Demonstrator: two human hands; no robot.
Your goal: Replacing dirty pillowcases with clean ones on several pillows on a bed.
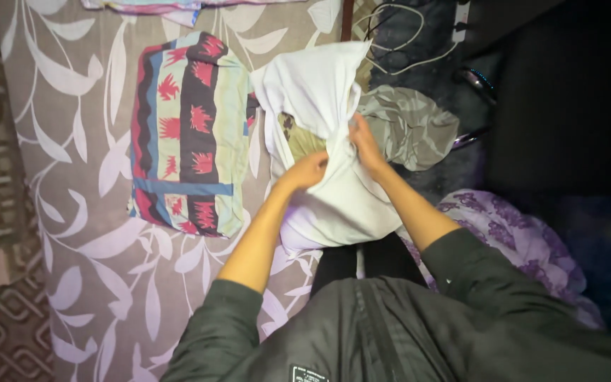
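Grey-brown bedsheet [86, 212] with pale leaf print covers the surface, dark floor off to the right. Both forearms reach out from dark jacket sleeves over a white garment [319, 99] bunched near the middle of the sheet. Left hand [310, 170] has fingers curled shut, pinching a fold of the white cloth at its centre. Right hand [363, 141] sits just beside it, fingers closed on the same fabric, a bit higher up. Hands near each other, almost touching. White garment is crumpled, upper part spread toward the top of view, lower part pooled against the person's lap. Folded striped cloth [189, 134] with red flame-like motifs lies flat just left of the white garment. Crumpled grey-olive cloth [408, 124] sits right of it, at the sheet edge. Purple floral fabric [510, 226] lies under the right forearm. White cable [404, 42] loops at top, on the dark area.
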